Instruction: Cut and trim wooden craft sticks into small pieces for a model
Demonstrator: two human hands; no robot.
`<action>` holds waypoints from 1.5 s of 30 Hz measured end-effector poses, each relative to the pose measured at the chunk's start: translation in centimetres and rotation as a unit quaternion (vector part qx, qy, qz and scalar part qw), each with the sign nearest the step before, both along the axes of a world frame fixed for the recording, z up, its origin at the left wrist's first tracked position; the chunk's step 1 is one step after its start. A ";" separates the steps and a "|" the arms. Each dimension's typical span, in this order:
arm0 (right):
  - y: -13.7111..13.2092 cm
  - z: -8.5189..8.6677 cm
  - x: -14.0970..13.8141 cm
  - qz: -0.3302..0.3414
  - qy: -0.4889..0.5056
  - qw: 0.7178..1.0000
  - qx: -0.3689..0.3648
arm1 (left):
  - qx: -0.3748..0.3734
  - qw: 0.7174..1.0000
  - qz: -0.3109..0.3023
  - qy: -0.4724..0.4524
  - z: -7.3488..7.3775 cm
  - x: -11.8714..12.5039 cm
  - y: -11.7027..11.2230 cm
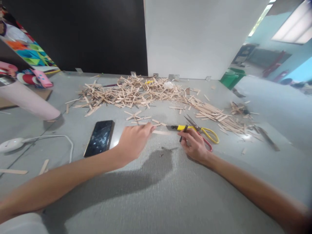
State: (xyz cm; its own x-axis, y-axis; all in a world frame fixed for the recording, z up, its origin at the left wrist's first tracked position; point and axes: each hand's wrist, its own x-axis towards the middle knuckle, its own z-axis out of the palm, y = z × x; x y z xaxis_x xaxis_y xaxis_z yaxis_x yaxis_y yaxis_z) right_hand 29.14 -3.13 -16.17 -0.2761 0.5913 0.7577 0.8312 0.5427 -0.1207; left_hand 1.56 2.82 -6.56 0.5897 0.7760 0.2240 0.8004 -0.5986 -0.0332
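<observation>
A pale wooden stick (162, 133) lies level in the middle of the tabletop (170, 195), flat, narrow and light tan, slightly blurred and plain along the part that shows; its left end disappears at the fingertips of the person's left hand (133, 139). The thumb and fingers there are drawn together, pinching that end, though whether the stick touches the tabletop cannot be told. The right hand (195, 146), just beyond the stick's other end, has its fingers curled closed around a short, dark, slender tool (184, 132), tilted, its exact kind unclear. Right beside that hand lie a yellow cutter (181, 127) with a dark tip pointing left and a pair of scissors (211, 135) with one yellow and one red handle loop, the red one partly behind the hand. A few loose sticks (133, 115) rest just past the left hand, and farther back a broad heap of similar sticks (136, 92) spreads across the tabletop, trailing off to the right. A phone (99, 138) lies left of the left hand, with a white cable (65, 137) nearby and a pink bottle (34, 100) farther left. Behind the heap stand a black panel (97, 35) and a white panel (192, 39); a green bin (230, 79) shows at the right
</observation>
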 end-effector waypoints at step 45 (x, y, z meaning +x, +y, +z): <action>0.0 0.0 0.0 0.005 -0.020 0.999 -0.030 | -0.050 0.981 -0.137 -0.125 1.2 -1.0 1.9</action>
